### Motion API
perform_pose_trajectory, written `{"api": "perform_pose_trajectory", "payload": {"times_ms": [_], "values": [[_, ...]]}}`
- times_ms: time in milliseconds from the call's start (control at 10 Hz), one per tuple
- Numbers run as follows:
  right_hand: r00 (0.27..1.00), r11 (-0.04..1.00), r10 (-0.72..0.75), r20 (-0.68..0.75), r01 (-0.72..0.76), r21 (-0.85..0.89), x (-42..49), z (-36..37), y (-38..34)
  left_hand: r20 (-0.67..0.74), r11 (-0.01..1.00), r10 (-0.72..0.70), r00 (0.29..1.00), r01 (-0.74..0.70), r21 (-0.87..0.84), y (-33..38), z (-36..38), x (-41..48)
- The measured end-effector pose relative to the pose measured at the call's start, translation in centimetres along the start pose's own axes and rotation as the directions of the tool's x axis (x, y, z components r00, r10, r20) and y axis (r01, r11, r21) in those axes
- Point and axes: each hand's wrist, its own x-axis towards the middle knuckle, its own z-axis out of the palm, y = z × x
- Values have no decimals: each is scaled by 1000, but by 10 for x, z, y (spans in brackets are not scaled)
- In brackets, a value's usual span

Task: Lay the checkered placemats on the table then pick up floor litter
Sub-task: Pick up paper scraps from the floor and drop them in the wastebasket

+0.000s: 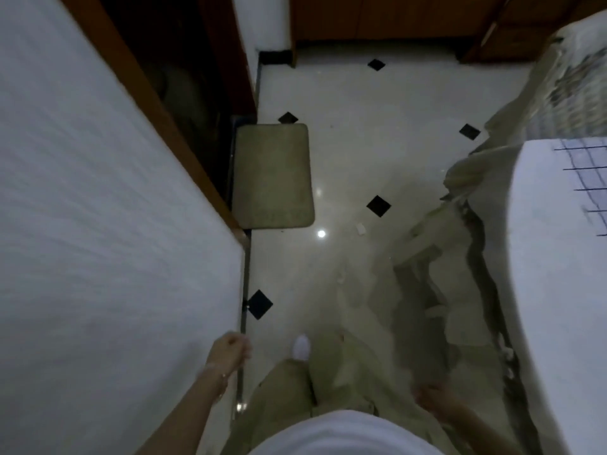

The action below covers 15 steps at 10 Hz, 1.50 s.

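Note:
A checkered placemat lies on the white table at the right edge. On the pale tiled floor a small white scrap of litter lies ahead of me, and another small bit lies nearer. My left hand hangs by the wall with its fingers curled and nothing visible in it. Low at the right, my right hand is blurred by motion, so its fingers cannot be made out.
A white wall fills the left, ending at a dark wooden doorway. A beige doormat lies before it. Cloth-covered chairs stand beside the table. Wooden cabinets close the far end.

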Motion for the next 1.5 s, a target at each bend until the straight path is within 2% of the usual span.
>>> {"api": "perform_pose_trajectory", "payload": {"times_ms": [100, 200, 300, 400, 500, 600, 700, 900, 1000, 1100, 1200, 1300, 1500], "values": [[999, 999, -24, 36, 23, 46, 4, 11, -44, 1, 997, 79, 997, -79, -6, 79, 2, 44], [998, 999, 10, -54, -8, 42, 6, 6, -119, 74, 995, 101, 992, -101, 8, 149, 12, 94], [1000, 1000, -11, -18, 11, -25, -14, -27, -277, 104, 992, 54, 993, -66, 111, 191, 23, 136], [999, 998, -35, -37, 37, 42, -9, -55, -364, 108, 975, -52, 993, 27, 222, 211, 23, 156], [1000, 982, 2, -28, 4, 189, 13, -84, -430, 63, 933, -202, 977, 172, 315, 236, 12, 184], [997, 933, 11, -75, 17, 360, 25, -108, -483, 35, 910, -215, 976, 187, 371, 266, 1, 204], [987, 863, -16, -159, 94, 496, 43, -135, -537, 32, 884, -224, 974, 189, 426, 313, -9, 237], [967, 754, 53, -251, 126, 644, 67, -150, -575, 136, 814, -210, 968, 96, 573, 407, 16, 305], [944, 624, 186, -274, 102, 774, 72, -138, -571, 231, 735, -146, 962, -50, 677, 459, 51, 336], [928, 492, 286, -240, 73, 868, 78, -120, -562, 302, 687, -126, 945, -136, 714, 493, 89, 360], [900, 364, 388, -199, 49, 930, 96, -90, -547, 391, 600, -40, 919, -291, 745, 522, 148, 382], [878, 224, 460, -132, 29, 974, 131, -64, -534, 493, 520, -51, 868, -399, 756, 519, 211, 397], [877, 226, 476, -69, -46, 973, 221, -35, -513, 616, 463, -76, 784, -519, 718, 475, 299, 436]]}}
